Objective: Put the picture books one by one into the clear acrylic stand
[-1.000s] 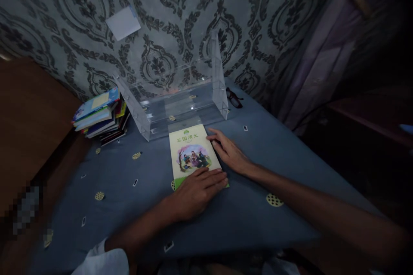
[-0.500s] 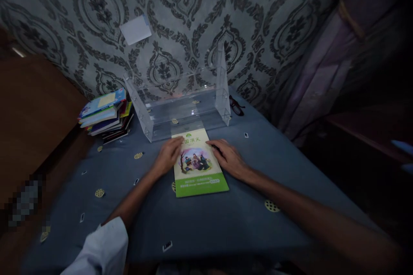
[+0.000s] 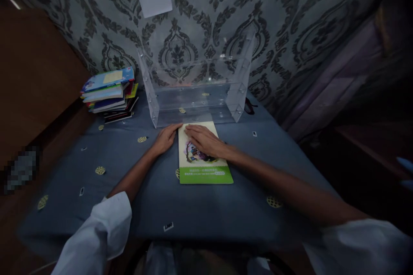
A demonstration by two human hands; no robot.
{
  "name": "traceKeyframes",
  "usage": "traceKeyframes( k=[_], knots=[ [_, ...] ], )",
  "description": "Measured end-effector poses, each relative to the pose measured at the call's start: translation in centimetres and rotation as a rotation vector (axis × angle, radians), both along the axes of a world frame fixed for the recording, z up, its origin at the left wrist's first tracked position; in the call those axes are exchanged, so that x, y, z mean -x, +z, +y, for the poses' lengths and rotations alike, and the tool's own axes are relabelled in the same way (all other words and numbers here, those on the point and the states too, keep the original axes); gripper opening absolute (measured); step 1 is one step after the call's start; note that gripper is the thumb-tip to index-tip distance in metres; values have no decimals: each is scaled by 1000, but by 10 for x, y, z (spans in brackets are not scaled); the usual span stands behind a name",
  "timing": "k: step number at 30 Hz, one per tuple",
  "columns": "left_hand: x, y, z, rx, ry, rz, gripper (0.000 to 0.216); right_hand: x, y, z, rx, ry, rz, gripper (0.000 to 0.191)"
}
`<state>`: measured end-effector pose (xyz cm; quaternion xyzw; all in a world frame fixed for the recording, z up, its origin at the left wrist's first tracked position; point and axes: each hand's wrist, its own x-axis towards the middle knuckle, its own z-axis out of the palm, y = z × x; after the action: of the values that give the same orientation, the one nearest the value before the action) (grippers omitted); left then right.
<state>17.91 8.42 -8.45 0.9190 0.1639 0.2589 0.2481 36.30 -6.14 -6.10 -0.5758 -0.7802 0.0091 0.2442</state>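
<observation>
A closed book with a cream and green cover lies flat on the blue cloth, its picture partly hidden. Across the upper half of that cover rests my right hand, fingers stretched out towards the top left corner. My left hand is at the book's upper left edge, palm down with its fingers extended; their tips reach the top left corner, near the fingertips of the other hand. Neither hand grips the book. Just beyond its top edge stands a clear plastic rack with upright side panels.
To the left of the rack is a stack of books. Dark glasses lie by the rack's right side. The patterned wall behind carries a white card. A blue printed cloth covers the table.
My right hand has moved left from the book's right edge onto its cover. My left hand has slid off the cover to the left edge. The camera view has shifted.
</observation>
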Motion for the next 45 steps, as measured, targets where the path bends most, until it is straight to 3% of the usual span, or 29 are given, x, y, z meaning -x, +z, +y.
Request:
traceKeyframes(
  k=[4,8,21,26,30,35,45],
  knots=[
    [2,-1,2,48,-7,-27,51,16,0,20,39,32,-50,41],
    [3,-2,5,59,-26,-30,48,20,-6,15,42,54,-23,43],
    [3,-2,2,26,6,5,42,77,-18,-74,64,289,-32,41],
    [3,2,-2,-18,21,43,41,85,-10,-83,163,278,-32,45],
    [4,4,-4,-49,19,57,40,78,-2,-83,216,223,17,53],
    [3,3,-5,-54,21,63,40,58,-7,-80,156,111,40,54],
    [5,4,-7,-70,32,88,40,-26,-28,-32,111,-223,47,57]
  ],
)
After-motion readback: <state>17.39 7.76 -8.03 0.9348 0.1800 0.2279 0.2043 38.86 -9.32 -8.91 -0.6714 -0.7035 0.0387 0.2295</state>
